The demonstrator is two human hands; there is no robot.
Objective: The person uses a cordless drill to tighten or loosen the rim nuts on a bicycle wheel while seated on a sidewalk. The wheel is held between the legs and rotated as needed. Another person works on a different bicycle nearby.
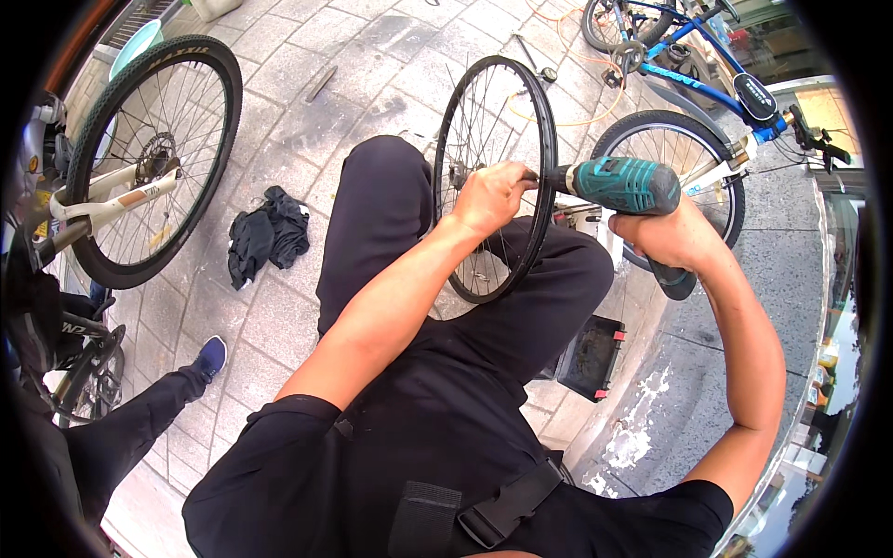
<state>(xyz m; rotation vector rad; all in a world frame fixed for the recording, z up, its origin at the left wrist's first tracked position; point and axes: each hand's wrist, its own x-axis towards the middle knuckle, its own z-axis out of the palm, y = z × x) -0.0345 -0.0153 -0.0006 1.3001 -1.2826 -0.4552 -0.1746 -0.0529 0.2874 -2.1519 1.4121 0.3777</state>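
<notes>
A bare black bicycle wheel (542,102) with metal spokes stands upright between my bent knees. My left hand (486,200) is closed at its right rim, fingertips pinched by the nose of a teal and black cordless drill (626,181); what they hold there is too small to name. My right hand (673,232) wraps round the drill’s handle from the right, holding it level, with its front end pointed at the rim.
Bicycle wheel and white fork (116,191) left; blue bicycle (698,98) upper right; black cloth (270,237) on paving (288,84); open black case (595,358) by my right knee; orange hose (521,118); another person’s shoe (210,358) lower left; grey stone step (698,372) right.
</notes>
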